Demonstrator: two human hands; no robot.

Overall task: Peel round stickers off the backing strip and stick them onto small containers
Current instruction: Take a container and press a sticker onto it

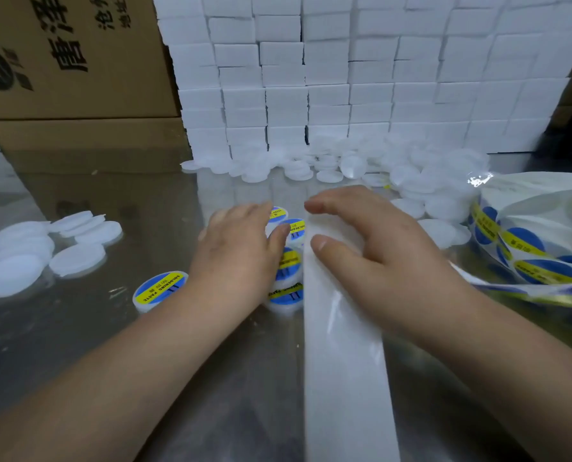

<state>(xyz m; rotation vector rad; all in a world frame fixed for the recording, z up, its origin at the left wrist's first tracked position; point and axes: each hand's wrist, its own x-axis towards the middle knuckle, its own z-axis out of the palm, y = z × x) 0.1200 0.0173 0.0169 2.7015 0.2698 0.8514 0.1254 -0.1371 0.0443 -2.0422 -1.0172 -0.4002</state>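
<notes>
My left hand (241, 241) lies flat over a cluster of small white round containers (289, 261) that carry blue and yellow round stickers. One more stickered container (158, 290) stands apart to the left of that hand. My right hand (374, 248) holds the white backing strip (341, 361), thumb on its near face and fingers curled over its top edge. The strip's bare part runs down toward the bottom of the view. Its sticker-bearing part (524, 261) loops off to the right.
Plain white containers lie in a pile at the left (44, 251) and in a long heap at the back (361, 168). Behind them rises a wall of white boxes (344, 78). Cardboard cartons (71, 61) stand at the back left. The table top (144, 361) is shiny metal.
</notes>
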